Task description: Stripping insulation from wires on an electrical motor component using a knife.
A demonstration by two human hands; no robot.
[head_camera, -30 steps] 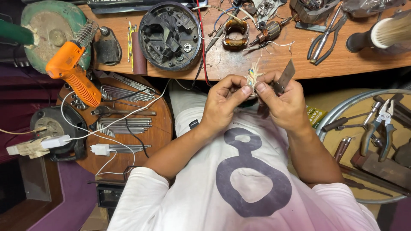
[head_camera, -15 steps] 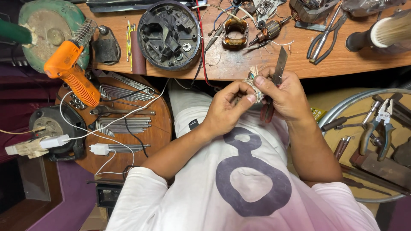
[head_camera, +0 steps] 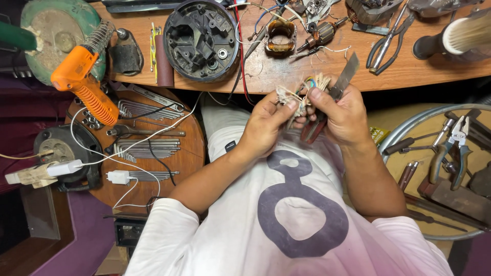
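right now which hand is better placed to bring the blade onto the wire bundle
Right. The right hand already grips the flat metal blade, its tip angled up just beside the wire bundle. The left hand pinches the bundle from the other side, so it is busy holding it steady.

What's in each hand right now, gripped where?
Left hand pinches the bundle of pale wires at its left end. Right hand pinches its right side and also holds a flat metal blade by its lower end.

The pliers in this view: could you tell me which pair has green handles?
The pliers in the round tray at right have green handles; the pair on the bench has dark handles.
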